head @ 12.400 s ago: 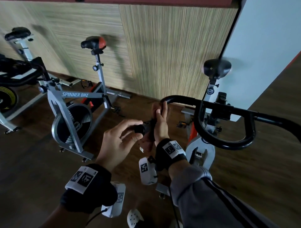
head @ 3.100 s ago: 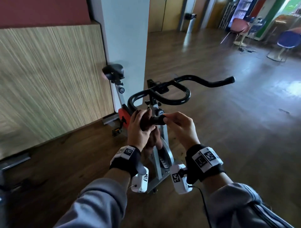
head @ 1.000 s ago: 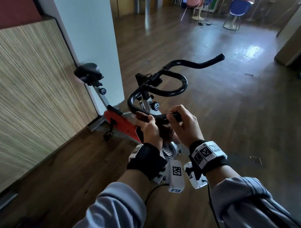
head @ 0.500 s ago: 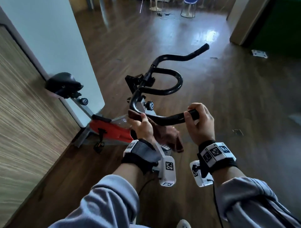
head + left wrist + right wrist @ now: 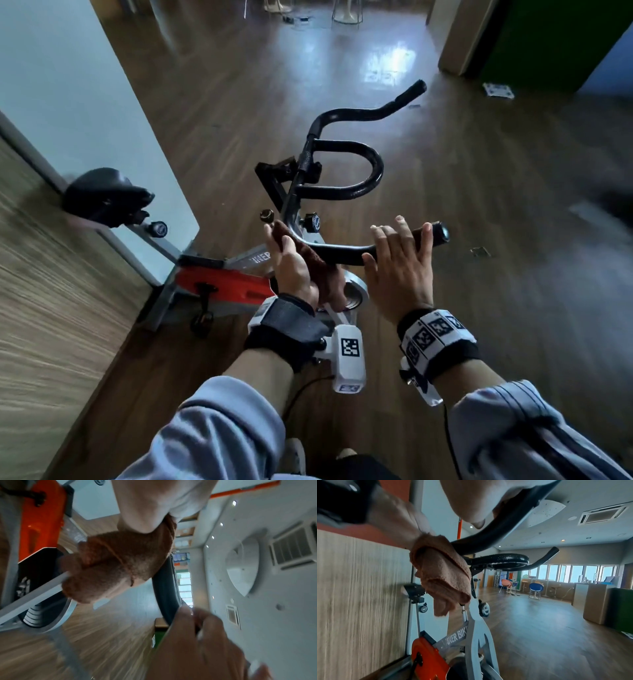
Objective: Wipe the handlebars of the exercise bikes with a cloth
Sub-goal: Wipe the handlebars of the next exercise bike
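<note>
While your left hand [image 5: 291,270] clamps the brown cloth [image 5: 310,260] around the handlebar [image 5: 346,253], that bar's near arm runs rightward to its end cap; your right hand [image 5: 397,270] curls loosely over it there, fingers apart. Left is nearer; slide right.

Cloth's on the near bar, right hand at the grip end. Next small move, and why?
Probably slide the left hand with the brown cloth along the handlebar toward the right hand: the stretch between them is bare, and the right hand steadies the grip end.
</note>
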